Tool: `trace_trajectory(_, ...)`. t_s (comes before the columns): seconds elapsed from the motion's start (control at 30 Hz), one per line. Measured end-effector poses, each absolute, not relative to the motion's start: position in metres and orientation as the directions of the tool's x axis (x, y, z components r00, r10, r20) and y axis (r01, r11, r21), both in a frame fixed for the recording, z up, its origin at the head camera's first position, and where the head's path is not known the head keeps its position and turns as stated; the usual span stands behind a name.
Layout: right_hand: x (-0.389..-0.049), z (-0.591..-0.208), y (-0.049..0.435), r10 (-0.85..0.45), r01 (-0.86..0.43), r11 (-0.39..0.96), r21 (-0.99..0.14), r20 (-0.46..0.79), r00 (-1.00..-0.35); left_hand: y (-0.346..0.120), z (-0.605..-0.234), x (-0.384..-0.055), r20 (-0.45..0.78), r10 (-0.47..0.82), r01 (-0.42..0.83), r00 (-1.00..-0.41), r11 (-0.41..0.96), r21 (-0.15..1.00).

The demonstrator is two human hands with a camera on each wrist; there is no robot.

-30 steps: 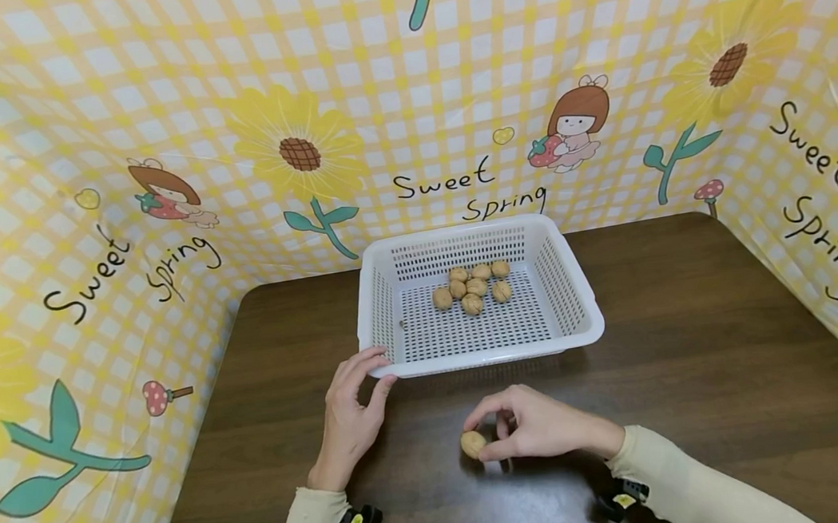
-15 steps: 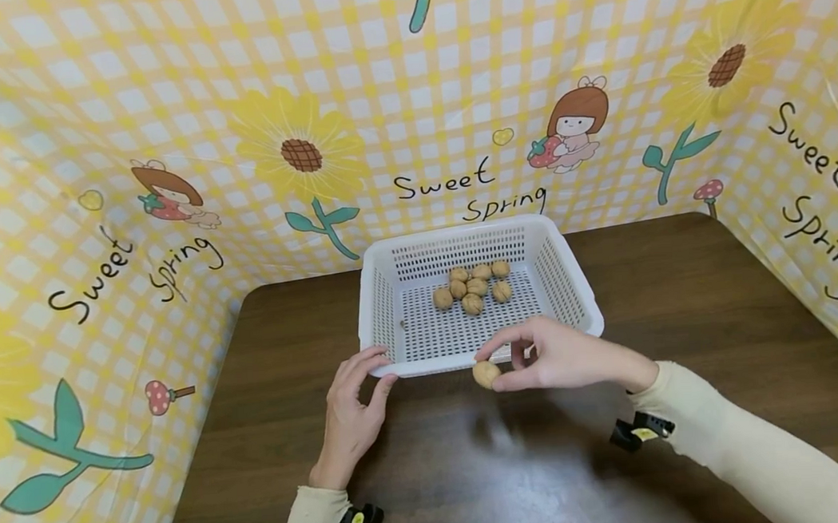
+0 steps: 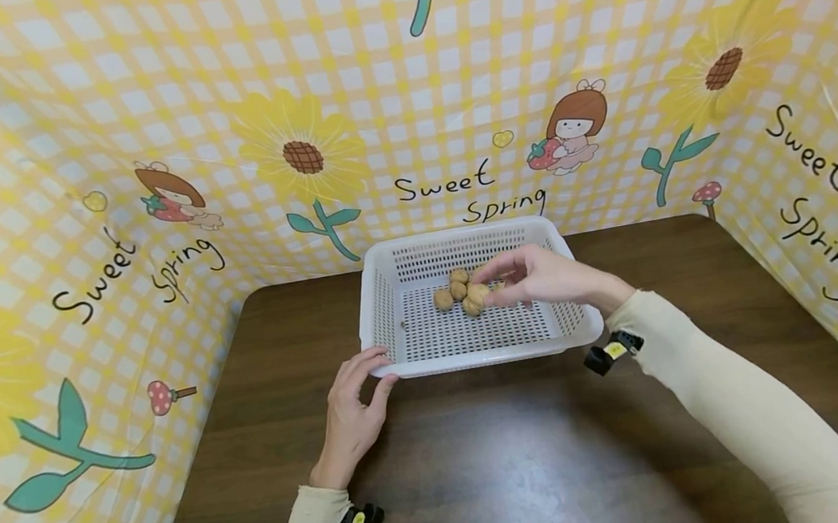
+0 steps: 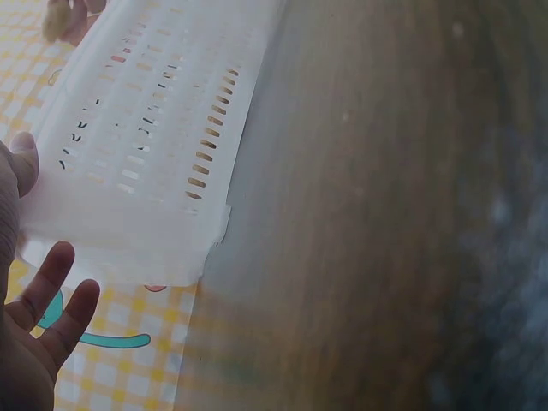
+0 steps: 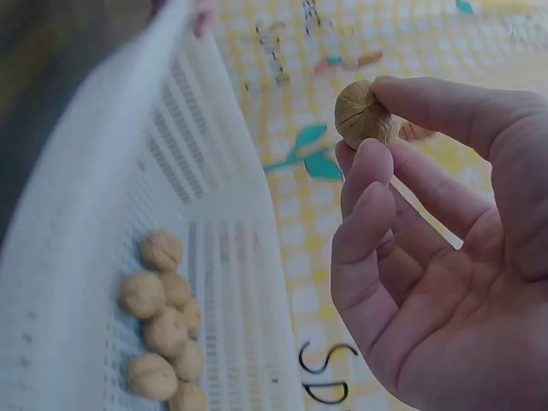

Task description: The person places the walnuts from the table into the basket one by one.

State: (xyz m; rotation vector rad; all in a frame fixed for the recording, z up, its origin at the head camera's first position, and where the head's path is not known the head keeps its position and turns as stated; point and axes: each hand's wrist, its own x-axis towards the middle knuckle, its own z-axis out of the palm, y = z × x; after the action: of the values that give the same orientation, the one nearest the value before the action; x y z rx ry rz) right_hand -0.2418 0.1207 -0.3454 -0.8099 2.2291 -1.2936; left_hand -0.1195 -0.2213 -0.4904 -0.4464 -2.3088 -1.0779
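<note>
My right hand (image 3: 545,274) is over the white plastic basket (image 3: 461,363), pinching a walnut (image 5: 364,113) between thumb and fingertips. In the right wrist view the remaining fingers curl loosely below that nut. Several walnuts (image 3: 443,299) sit in a cluster on the basket floor, partly hidden behind the right hand in the head view. At the basket's near left corner, my left hand (image 3: 352,417) holds the rim, fingers over the edge and thumb at the front. The left wrist view has its thumb (image 4: 24,163) against the basket wall and two fingertips beyond the corner.
The basket stands toward the back of a dark wooden table (image 3: 475,466). Yellow checked cloth (image 3: 409,94) with flowers and lettering lines the back and both sides. Each wrist wears a black band with a small camera (image 3: 612,352).
My right hand has lifted the walnut from the near part of the table, passed the front rim and moved over the basket. The left hand stays at the corner.
</note>
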Motion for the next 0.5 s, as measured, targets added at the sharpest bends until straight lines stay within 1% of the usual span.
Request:
trace_trajectory(0.17, -0.269, -0.345, 0.12, -0.603, -0.221, 0.438, -0.871, -0.103, -0.791, -0.221, -0.491, -0.12, 0.598, 0.068, 0.501, -0.799, 0.627, 0.597)
trace_trajectory(0.27, -0.281, -0.348, 0.119, -0.549, -0.17, 0.45, -0.877, -0.121, -0.827, -0.222, -0.491, -0.12, 0.598, 0.069, 0.501, -0.798, 0.627, 0.596)
trace_trajectory(0.4, -0.294, -0.35, 0.116, -0.483, -0.118, 0.413, -0.903, -0.107, -0.869, -0.222, -0.491, -0.12, 0.615, 0.073, 0.514, -0.785, 0.632, 0.581)
trace_trajectory(0.5, -0.302, -0.351, 0.112, -0.45, -0.096, 0.401, -0.911, -0.104, -0.887, -0.223, -0.491, -0.12, 0.609, 0.07, 0.51, -0.79, 0.627, 0.589)
